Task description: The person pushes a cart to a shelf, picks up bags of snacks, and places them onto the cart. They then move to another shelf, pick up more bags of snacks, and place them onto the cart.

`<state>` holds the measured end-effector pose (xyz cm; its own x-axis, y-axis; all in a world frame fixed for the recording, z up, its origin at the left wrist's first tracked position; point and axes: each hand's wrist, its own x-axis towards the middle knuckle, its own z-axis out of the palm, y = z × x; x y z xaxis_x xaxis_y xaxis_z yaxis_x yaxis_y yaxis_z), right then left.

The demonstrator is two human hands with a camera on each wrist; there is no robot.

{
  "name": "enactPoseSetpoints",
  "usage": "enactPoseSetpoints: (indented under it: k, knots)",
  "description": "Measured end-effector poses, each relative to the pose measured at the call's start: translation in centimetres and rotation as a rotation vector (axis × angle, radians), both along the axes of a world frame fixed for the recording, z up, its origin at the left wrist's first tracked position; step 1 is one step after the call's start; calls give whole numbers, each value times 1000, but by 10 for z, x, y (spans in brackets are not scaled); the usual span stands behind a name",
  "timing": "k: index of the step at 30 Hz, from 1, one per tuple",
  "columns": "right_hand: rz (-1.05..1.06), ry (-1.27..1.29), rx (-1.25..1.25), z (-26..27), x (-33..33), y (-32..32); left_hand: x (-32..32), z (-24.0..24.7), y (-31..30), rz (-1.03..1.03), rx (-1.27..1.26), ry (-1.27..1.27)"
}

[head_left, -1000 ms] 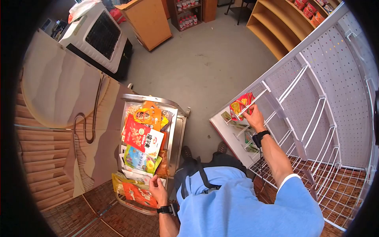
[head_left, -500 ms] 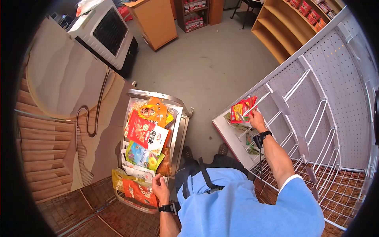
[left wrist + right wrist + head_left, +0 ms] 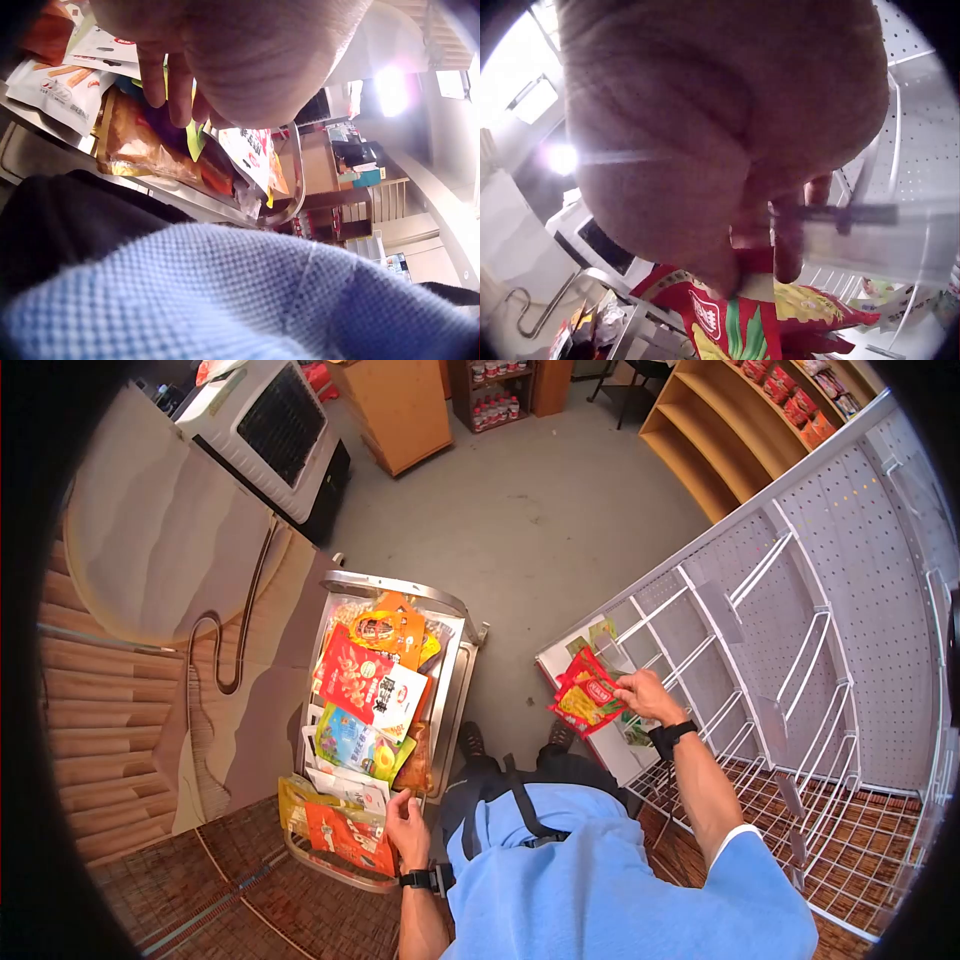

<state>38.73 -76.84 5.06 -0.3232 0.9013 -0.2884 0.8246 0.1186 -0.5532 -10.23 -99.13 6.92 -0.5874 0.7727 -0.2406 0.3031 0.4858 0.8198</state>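
In the head view my right hand (image 3: pixel 652 698) pinches red-and-yellow snack bags (image 3: pixel 588 698) by their top edge, in front of the white wire rack (image 3: pixel 735 705). The right wrist view shows the bags (image 3: pixel 731 326) hanging below the thumb and fingers, more than one overlapping. My left hand (image 3: pixel 408 830) is at the side of a metal cart (image 3: pixel 462 660), its fingers loosely bent beside a white packet (image 3: pixel 350 788) and an orange-red packet (image 3: pixel 345 838). In the left wrist view, brown-gold packaging (image 3: pixel 139 142) lies below those fingers.
Piled on the cart are a red-and-white bag (image 3: pixel 365 680), a blue-green bag (image 3: pixel 355 745) and orange packets (image 3: pixel 400 628). Green packets (image 3: pixel 603 630) sit at the rack's near end. Beyond stand a white air cooler (image 3: pixel 275 435), a wooden cabinet (image 3: pixel 395 410) and wooden shelves (image 3: pixel 710 435).
My right hand has drawn the red-and-yellow bags away from the rack's prongs, toward my body and slightly left. The left hand stays by the cart with little movement.
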Motion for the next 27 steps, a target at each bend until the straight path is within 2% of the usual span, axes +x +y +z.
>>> enactPoseSetpoints:
  k: [1, 3, 4, 5, 6, 8, 9, 11, 15, 18, 19, 21, 23, 25, 27]
  knots:
    - [99, -35, 88, 3, -5, -4, 0, -4, 0, 7, -3, 3]
    - [187, -9, 61, 12, -19, -14, -4, -12, 1, -47, -23, -2]
    - [184, -13, 174, 20, -28, -22, 2, 4, 8, -90, -62, 25]
    - [187, -6, 289, 25, -41, -29, 4, -2, 10, -94, -22, -10]
    - [210, 2, 281, 27, -50, -32, 2, -12, 11, -164, -19, 73]
    - [246, 73, 279, 35, -70, -35, 15, 13, 28, -261, -25, 3]
    - [292, 104, 278, 44, -85, -36, 17, 14, 32, -338, -46, 50]
    - [192, 292, 186, 64, -111, -39, 25, 35, 46, -482, 30, 98]
    - [306, 420, 140, 105, -155, -34, 32, 42, 61, -585, 113, 141]
    - [389, 630, -67, 142, -181, -30, 34, 62, 69, -614, 209, 166]
    - [419, 634, -78, 155, -190, -29, 37, 78, 73, -602, 269, 168]
    - [471, 715, -276, 179, -203, -27, 37, 91, 81, -656, 397, 221]
    - [506, 726, -357, 181, -211, -24, 36, 110, 86, -595, 474, 135]
    - [444, 877, -352, 177, -218, -23, 31, 117, 86, -654, 508, -148]
    - [448, 859, -362, 177, -227, -21, 30, 114, 80, -570, 504, -201]
